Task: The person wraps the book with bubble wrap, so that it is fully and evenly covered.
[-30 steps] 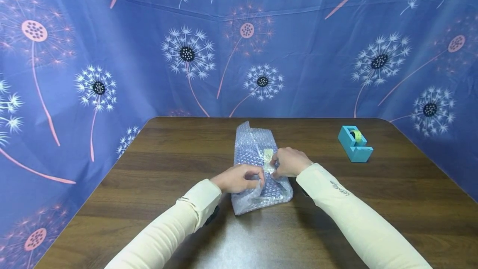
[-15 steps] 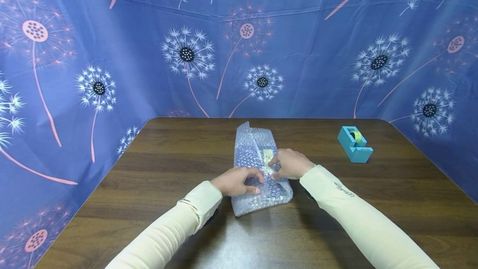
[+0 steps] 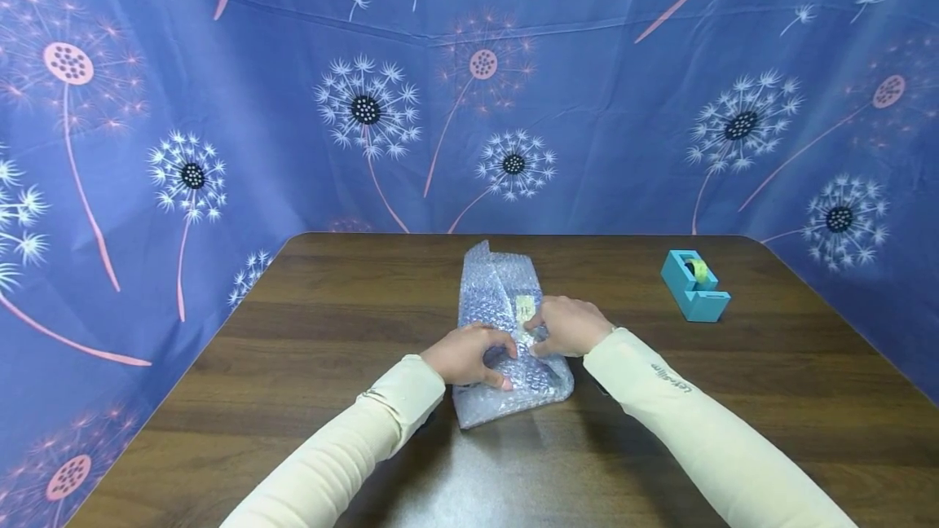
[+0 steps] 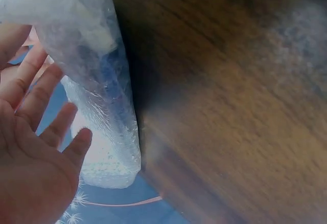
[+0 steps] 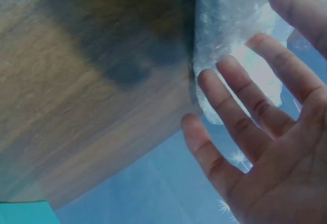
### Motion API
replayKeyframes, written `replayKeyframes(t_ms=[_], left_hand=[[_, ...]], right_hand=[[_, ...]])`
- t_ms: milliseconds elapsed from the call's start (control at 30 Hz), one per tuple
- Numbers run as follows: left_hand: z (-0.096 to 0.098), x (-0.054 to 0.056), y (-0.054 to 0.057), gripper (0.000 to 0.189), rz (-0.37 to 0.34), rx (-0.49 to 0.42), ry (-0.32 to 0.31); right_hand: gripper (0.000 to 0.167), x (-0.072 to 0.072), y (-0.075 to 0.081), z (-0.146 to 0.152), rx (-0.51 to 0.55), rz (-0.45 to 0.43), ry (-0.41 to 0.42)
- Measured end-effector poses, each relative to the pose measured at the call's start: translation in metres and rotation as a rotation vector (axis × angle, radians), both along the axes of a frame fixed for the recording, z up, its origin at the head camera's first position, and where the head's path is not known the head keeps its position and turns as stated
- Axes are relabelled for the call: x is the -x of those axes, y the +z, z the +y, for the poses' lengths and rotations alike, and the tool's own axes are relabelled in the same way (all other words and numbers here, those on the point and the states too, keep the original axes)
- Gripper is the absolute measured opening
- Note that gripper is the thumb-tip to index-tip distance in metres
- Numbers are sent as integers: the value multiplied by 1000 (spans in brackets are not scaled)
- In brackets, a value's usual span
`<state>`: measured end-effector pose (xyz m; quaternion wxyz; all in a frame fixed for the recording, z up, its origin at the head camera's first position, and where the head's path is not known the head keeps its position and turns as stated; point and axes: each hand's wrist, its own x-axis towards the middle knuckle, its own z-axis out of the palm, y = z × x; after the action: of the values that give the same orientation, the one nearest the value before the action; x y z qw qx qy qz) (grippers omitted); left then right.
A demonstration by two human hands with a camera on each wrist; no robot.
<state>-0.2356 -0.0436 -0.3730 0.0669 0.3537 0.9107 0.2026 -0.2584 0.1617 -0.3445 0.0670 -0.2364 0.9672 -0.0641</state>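
Note:
A bubble-wrapped package (image 3: 490, 292) lies lengthwise on the wooden table, with a small pale-yellow strip (image 3: 524, 308) on its top. Over its near left part, my left hand (image 3: 469, 355) rests with fingers and thumb spread apart. My right hand (image 3: 572, 326) touches the right side of the wrap, its fingertips just below the yellow strip. Loosely extended left fingers (image 4: 51, 88) lie along the package's side in the left wrist view. The right wrist view shows the right fingers (image 5: 240, 91) spread beside the wrap's edge. Whatever is inside the wrap is mostly hidden.
A turquoise tape dispenser (image 3: 693, 288) with a yellow-green tape roll (image 3: 698, 270) stands on the right of the table (image 3: 352, 292). Behind the table hangs a blue curtain (image 3: 623, 104) printed with dandelions.
My left hand has let go of the raised near flap of bubble wrap, which now lies flat, and its fingers have spread. My right hand has barely moved.

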Motion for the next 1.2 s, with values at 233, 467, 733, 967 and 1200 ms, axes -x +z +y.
replayKeyframes(t_ms=[233,467,733,967,1200], left_hand=[[6,4,2,48,25,63,-14],[13,11,9,94,-33,199,29],[21,11,18,100,-92,294,50],[29,6,21,102,-92,350,74],[34,2,22,99,-85,391,68]], right_hand=[[36,-1,4,-3,-30,21,4],[37,-1,4,-2,-22,-3,-5],[39,-4,2,3,17,-49,-26],[38,-8,4,8,20,-85,-35],[35,-1,9,14,90,-216,-5]])
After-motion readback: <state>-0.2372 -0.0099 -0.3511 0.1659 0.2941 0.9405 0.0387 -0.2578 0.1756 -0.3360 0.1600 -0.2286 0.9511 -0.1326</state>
